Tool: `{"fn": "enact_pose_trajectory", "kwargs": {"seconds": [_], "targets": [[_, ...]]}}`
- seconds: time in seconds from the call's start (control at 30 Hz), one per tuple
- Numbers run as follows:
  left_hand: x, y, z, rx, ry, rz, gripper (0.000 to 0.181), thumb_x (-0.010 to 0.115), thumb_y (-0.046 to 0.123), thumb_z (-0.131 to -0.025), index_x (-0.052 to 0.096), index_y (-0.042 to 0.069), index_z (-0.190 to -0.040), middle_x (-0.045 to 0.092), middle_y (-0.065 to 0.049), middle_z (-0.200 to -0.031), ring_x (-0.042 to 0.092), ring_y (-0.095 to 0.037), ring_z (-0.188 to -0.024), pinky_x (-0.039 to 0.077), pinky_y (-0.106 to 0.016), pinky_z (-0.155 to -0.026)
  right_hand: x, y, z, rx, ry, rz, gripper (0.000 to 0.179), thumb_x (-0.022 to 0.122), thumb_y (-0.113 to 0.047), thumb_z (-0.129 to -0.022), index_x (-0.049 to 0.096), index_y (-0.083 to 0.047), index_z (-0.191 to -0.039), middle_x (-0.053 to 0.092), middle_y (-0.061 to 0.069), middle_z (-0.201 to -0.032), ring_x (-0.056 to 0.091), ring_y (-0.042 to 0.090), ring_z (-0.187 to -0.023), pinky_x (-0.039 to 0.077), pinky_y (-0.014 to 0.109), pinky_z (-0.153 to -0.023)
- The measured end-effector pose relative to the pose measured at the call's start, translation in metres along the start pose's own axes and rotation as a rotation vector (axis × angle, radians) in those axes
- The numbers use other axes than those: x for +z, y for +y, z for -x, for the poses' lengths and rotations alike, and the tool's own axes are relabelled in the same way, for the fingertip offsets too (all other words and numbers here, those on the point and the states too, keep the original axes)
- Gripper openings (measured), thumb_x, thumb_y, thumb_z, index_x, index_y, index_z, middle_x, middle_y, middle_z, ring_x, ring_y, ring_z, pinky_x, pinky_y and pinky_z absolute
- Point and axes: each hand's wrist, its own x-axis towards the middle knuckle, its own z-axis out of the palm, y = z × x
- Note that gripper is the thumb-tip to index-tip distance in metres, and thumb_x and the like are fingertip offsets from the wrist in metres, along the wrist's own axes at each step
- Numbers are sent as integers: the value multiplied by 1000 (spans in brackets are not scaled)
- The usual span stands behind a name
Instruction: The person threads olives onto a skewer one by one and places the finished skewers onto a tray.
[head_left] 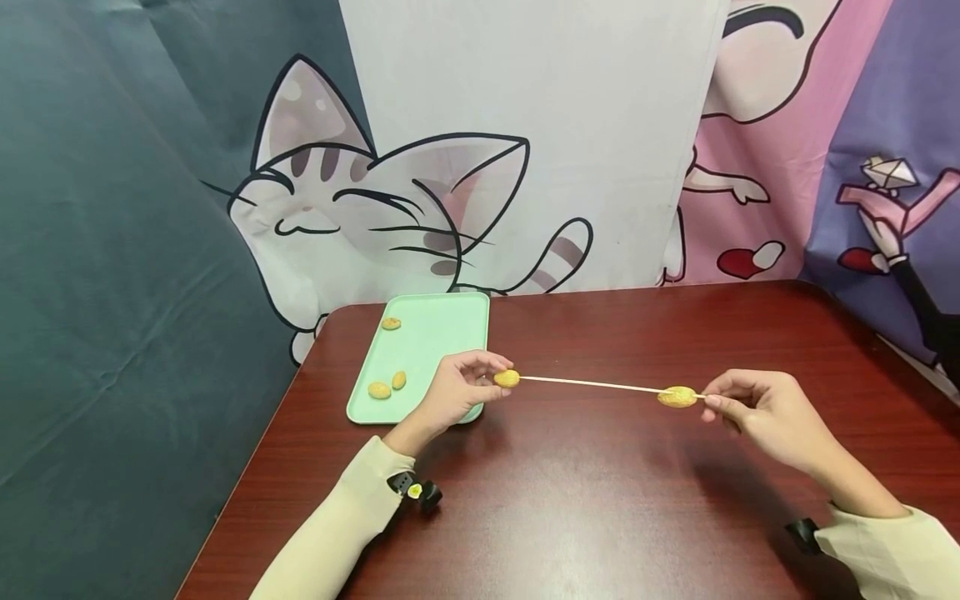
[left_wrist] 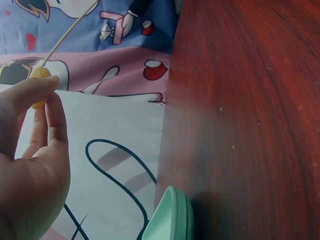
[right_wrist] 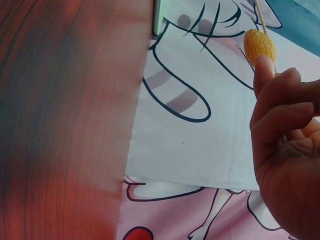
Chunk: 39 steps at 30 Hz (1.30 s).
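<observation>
Cartoon-printed cloth point(head_left: 405, 208) hangs behind my reddish-brown table point(head_left: 585, 500). At my left hand's point(head_left: 450, 392) ten o'clock, a mint tray point(head_left: 442, 333) bears three yellow ovals point(head_left: 379, 390). My left forearm point(head_left: 352, 508) points toward one o'clock, fingers pinching a yellow piece point(head_left: 507, 378) on a pale stick point(head_left: 588, 382). The stick runs toward three o'clock, meeting a further piece point(head_left: 677, 397) just beside my right hand point(head_left: 772, 412), which pinches the other end, right forearm point(head_left: 862, 483) aimed at ten.

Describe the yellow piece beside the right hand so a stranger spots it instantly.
Above the dark red table, a thin stick runs from the left hand to the right hand. Near its right-hand end, just short of the pinching fingertips, is the yellow piece. Unlike the left hand's piece or three pieces on the green tray, it sits on the stick ungripped.
</observation>
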Motion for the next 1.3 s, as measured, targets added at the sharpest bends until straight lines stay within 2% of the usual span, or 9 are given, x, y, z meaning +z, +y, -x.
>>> {"fn": "enact_pose_trajectory", "kwargs": {"seconds": [0.2, 0.43, 0.53, 0.67, 0.8, 1.0, 1.07, 1.3], "targets": [[-1, 0, 0, -9, -8, -7, 29, 73, -21, -74, 62, -17, -100, 62, -34, -111, 68, -14, -90, 58, -25, -78, 0, 2, 0, 5, 0, -5, 18, 66, 11, -87, 67, -6, -82, 65, -3, -63, 50, 11, -46, 34, 28, -36], [-1, 1, -4, -21, -2, -46, 32, 74, -13, -80, 65, -11, -110, 71, -8, -104, 68, -15, -91, 58, -27, -79, -2, 1, -1, 6, 9, -5, 17, 66, 11, -88, 67, -6, -83, 66, 0, -63, 50, 12, -47, 34, 28, -37], [-1, 2, -5, -38, 11, -52, 33, 72, -10, -83, 62, -11, -114, 70, -7, -105, 68, -15, -91, 58, -26, -77, -4, 0, -3, 4, 14, -13, 17, 66, 11, -88, 67, -6, -82, 66, 1, -63, 50, 12, -47, 35, 28, -37], [-1, 3, -6, -70, 18, -62, 31, 69, -6, -88, 60, -9, -117, 70, -8, -104, 69, -15, -86, 57, -27, -67, -4, 0, -3, 6, 12, -20, 17, 66, 11, -88, 67, -6, -82, 66, -2, -64, 50, 13, -47, 34, 28, -37], [-1, 2, -5, -74, 16, -67, 28, 67, -3, -91, 60, -9, -117, 71, -8, -99, 70, -20, -79, 56, -30, -61, -4, 0, -2, 16, 17, -21, 17, 66, 10, -88, 67, -6, -82, 66, -4, -64, 51, 14, -47, 35, 28, -37], [-1, 0, -4, -48, -7, -85, 21, 66, 1, -93, 64, -9, -112, 70, -22, -93, 67, -16, -66, 55, -32, -58, -4, 1, -1, 26, 20, -21, 16, 66, 10, -88, 67, -6, -82, 65, -5, -64, 50, 12, -47, 34, 29, -37], [-1, 0, -4, -51, -21, -77, 22, 67, -1, -92, 64, -9, -112, 69, -23, -93, 67, -15, -67, 55, -30, -58, -5, 1, 0, 28, 22, -16, 16, 66, 10, -88, 67, -6, -82, 65, -5, -64, 50, 10, -46, 33, 29, -37], [1, 2, -1, -53, -55, -79, 30, 72, -6, -85, 64, -8, -114, 71, -4, -92, 66, -14, -71, 52, -22, -58, -6, 2, 2, 41, 15, -16, 16, 65, 10, -88, 67, -5, -83, 66, -4, -63, 49, 11, -46, 33, 29, -37]]}}
